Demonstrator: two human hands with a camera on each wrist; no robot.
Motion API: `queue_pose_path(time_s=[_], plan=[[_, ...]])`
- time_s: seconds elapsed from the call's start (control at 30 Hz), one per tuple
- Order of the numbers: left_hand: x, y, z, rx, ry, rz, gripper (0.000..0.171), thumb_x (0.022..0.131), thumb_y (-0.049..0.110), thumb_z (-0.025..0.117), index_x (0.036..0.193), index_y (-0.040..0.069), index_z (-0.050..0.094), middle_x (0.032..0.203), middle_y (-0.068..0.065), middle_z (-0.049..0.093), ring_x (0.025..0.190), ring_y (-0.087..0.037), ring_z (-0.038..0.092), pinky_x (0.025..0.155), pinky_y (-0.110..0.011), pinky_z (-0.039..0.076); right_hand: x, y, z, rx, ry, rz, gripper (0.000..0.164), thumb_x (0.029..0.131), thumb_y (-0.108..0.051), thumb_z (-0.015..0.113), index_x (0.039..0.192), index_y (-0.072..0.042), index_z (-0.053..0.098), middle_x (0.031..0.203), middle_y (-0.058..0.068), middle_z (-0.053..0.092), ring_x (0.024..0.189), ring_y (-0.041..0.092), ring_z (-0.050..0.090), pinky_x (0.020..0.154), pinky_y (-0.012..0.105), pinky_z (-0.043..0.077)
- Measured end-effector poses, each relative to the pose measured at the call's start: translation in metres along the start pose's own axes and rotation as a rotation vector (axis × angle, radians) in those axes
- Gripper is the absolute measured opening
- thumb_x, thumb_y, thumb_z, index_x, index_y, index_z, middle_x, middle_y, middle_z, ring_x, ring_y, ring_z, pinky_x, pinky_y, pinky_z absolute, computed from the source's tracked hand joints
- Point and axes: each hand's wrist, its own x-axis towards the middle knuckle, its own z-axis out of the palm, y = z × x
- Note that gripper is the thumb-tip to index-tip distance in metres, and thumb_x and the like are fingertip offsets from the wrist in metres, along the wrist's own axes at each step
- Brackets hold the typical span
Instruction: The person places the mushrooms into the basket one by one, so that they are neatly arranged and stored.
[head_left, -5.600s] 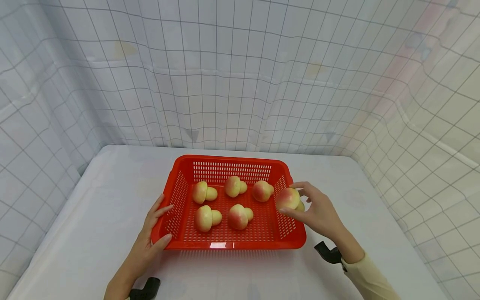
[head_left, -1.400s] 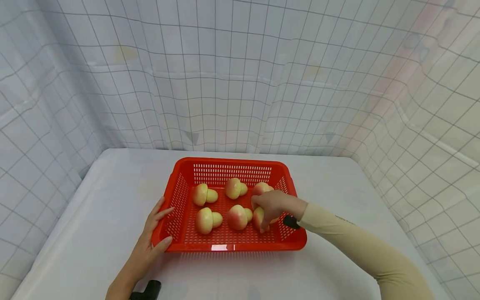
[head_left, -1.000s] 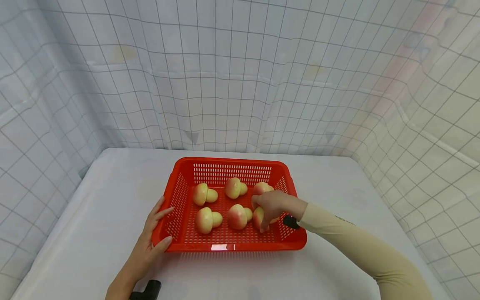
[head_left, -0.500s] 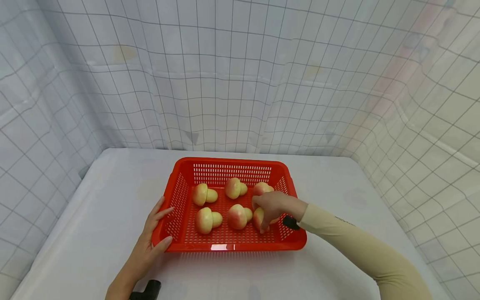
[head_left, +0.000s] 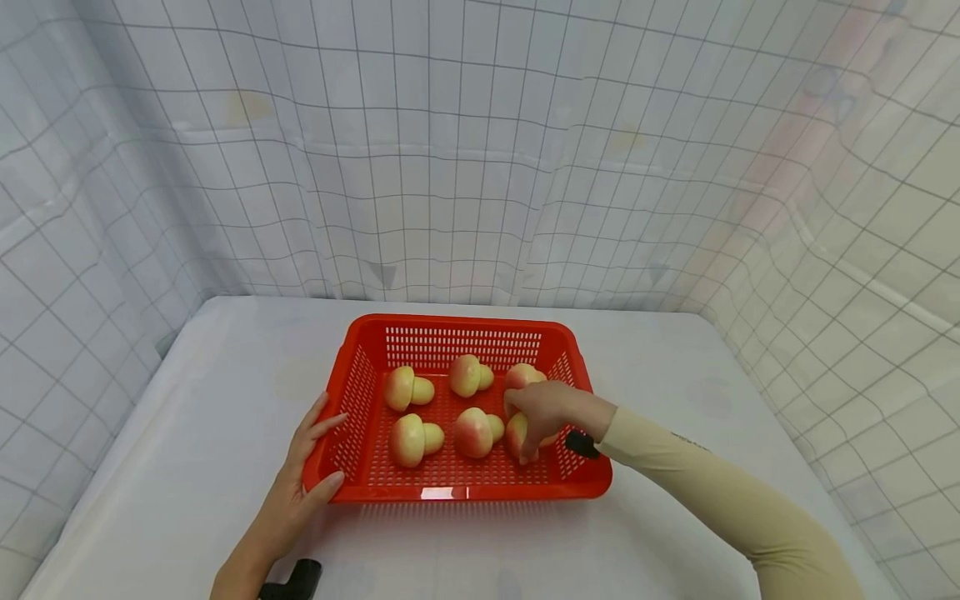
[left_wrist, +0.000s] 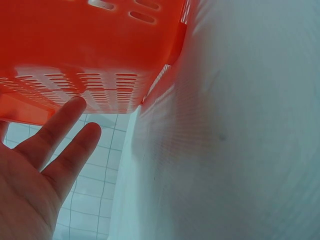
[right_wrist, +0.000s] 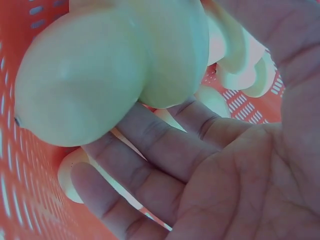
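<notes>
A red plastic basket (head_left: 465,493) with slotted walls stands on the table. My left hand (head_left: 288,492) holds it at its left side, fingertips over the rim and thumb on the front corner. Low in the basket's front right part, my right hand (head_left: 547,412) grips a yellow and red toy mushroom (head_left: 516,433) from above. Seen from the right wrist, the mushroom's pale stem (right_wrist: 80,80) and cap lie against the curled fingers (right_wrist: 150,135). Just behind this hand is another toy mushroom (head_left: 523,375), partly hidden. To its left lies a front-row mushroom (head_left: 476,432).
More toy mushrooms rest in the basket: one at the front left (head_left: 412,440), one at the back left (head_left: 407,389) and one at the back middle (head_left: 468,376). A white cloth covers the table (head_left: 247,375). Gridded white curtains (head_left: 450,167) hang behind and on both sides.
Since the oldest frame, my right hand has carried its mushroom from over the right rim leftward and down into the front right part. Over the last second, both hands stay put.
</notes>
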Motion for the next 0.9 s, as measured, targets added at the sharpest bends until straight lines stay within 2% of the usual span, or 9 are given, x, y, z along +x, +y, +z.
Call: queue_pose_path(time_s=[0.5,0.9], plan=[[0.0003,0.002,-0.0004,-0.008,-0.005,-0.005,0.065,0.083,0.008,0.06,0.144,0.014,0.037,0.157,0.005,0.007,0.138,-0.009,0.012,0.089,-0.02,0.038,-0.0031,0.0034,-0.0016,0.016,0.014,-0.002,0.046,0.063,-0.032,0.088,0.091,-0.02,0.053,0.078,-0.006,0.056,0.075,0.016,0.053,0.065,0.029,0.046],[0.0005,-0.0002,0.0,0.006,-0.002,-0.009,0.066,0.083,0.008,0.06,0.144,0.014,0.037,0.157,0.005,0.007,0.137,-0.009,0.013,0.09,-0.02,0.037,-0.0056,0.0071,-0.0072,0.004,0.035,-0.008,0.05,0.063,-0.037,0.087,0.098,-0.018,0.056,0.077,-0.008,0.056,0.073,0.013,0.053,0.064,0.029,0.045]])
